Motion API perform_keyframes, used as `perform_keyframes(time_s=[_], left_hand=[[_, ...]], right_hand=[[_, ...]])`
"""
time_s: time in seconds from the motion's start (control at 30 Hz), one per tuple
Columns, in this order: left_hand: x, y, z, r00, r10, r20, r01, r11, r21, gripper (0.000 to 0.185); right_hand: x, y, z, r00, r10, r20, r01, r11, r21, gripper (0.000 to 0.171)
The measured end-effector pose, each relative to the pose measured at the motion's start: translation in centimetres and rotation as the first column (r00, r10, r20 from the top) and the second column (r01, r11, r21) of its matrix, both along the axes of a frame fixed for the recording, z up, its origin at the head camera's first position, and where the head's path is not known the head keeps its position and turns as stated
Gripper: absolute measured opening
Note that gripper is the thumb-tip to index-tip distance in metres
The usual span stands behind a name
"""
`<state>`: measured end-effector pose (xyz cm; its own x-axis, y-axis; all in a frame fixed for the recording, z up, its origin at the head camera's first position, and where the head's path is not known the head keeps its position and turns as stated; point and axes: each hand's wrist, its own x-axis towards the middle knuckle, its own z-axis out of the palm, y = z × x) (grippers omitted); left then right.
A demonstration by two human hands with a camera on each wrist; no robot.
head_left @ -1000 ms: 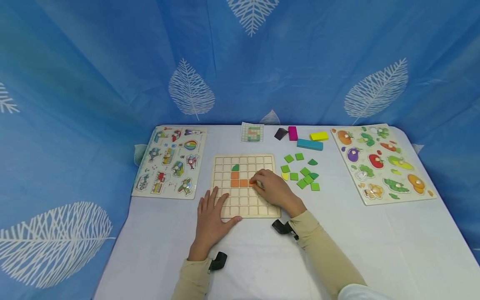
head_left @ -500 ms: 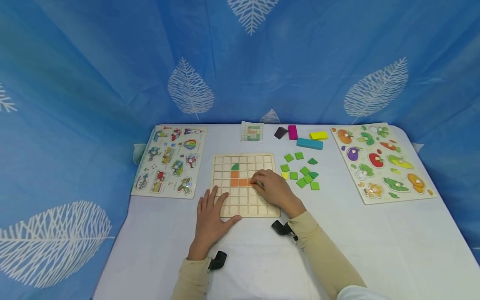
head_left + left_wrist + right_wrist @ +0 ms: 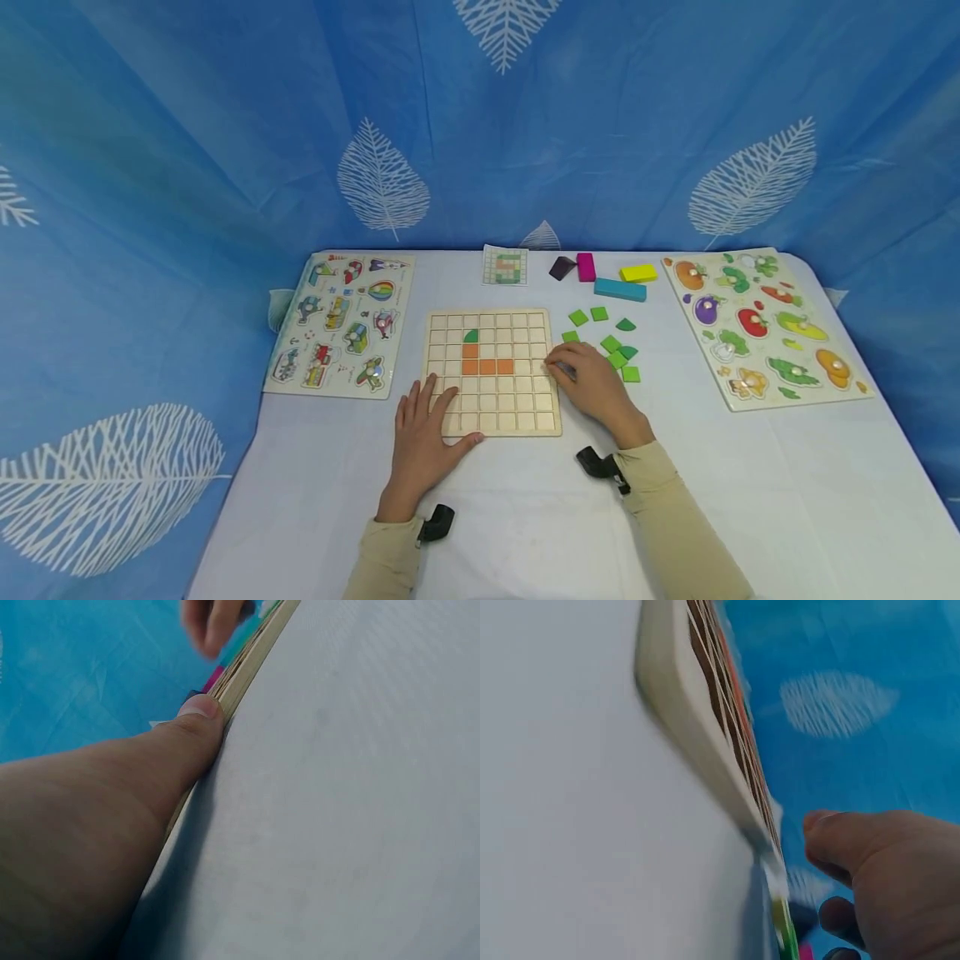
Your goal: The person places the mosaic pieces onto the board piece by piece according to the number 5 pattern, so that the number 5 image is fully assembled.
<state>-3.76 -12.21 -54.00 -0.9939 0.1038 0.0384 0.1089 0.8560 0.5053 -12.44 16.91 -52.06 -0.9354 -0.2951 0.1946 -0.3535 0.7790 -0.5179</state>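
Right hand withdrawn from the grid board to its right edge, beside the green tiles.
Its fingers are loosely curled, nothing seen held; the left hand is pressed flat on the board's near-left corner, with three orange tiles left seated.

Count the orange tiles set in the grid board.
4: one orange tile sits under the green quarter-round piece, and three lie side by side in the row below on the grid board. None seems hidden.

Pale matt wooden grid board, smooth painted orange tiles, matt green tiles, white cloth tablecloth, slightly sheeny blue leaf-print curtain
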Motion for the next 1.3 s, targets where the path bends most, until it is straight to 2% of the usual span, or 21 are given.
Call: perform_keyframes(time_s=[0.1, 0.2, 0.33, 0.43, 0.57, 0.77, 1.1, 1.3], left_hand=[[0.0, -0.1, 0.0, 1.0, 0.0, -0.001, 0.0, 1.0, -0.004, 0.085], [-0.1, -0.1, 0.0, 1.0, 0.002, -0.002, -0.002, 1.0, -0.011, 0.085], [-0.3, -0.2, 0.2, 1.0, 0.008, 0.014, -0.008, 1.0, -0.013, 0.085], [-0.3, -0.2, 0.3, 1.0, 0.013, 0.02, -0.013, 1.0, -0.005, 0.085], [-0.3, -0.1, 0.1, 1.0, 0.011, 0.013, -0.011, 1.0, 0.002, 0.085], [-0.1, -0.2, 0.2, 1.0, 0.006, 0.009, -0.006, 1.0, 0.003, 0.085], [0.0, -0.1, 0.6, 1.0, 0.003, -0.005, -0.002, 1.0, 0.01, 0.084], [0.0, 0.0, 0.5, 1.0, -0.001, 0.016, 0.001, 1.0, 0.007, 0.085]], right_hand=[[0.7, 3.1, -0.4, 0.992, -0.111, -0.056, 0.107, 0.991, -0.076, 0.011], [1.4, 6.1, -1.0, 0.972, -0.206, -0.112, 0.188, 0.97, -0.153, 0.009], [2.1, 8.9, -1.9, 0.955, -0.268, -0.128, 0.238, 0.949, -0.206, 0.012], [2.3, 9.9, -2.1, 0.96, -0.266, -0.088, 0.245, 0.949, -0.197, 0.016], [2.5, 10.3, -2.1, 0.968, -0.25, 0.006, 0.248, 0.956, -0.156, 0.023], [2.6, 10.6, -1.9, 0.965, -0.235, 0.113, 0.247, 0.963, -0.108, 0.033], [2.8, 10.6, -1.9, 0.967, -0.229, 0.109, 0.239, 0.967, -0.091, 0.03], [3.0, 10.7, -2.0, 0.965, -0.258, 0.045, 0.262, 0.958, -0.115, 0.029]])
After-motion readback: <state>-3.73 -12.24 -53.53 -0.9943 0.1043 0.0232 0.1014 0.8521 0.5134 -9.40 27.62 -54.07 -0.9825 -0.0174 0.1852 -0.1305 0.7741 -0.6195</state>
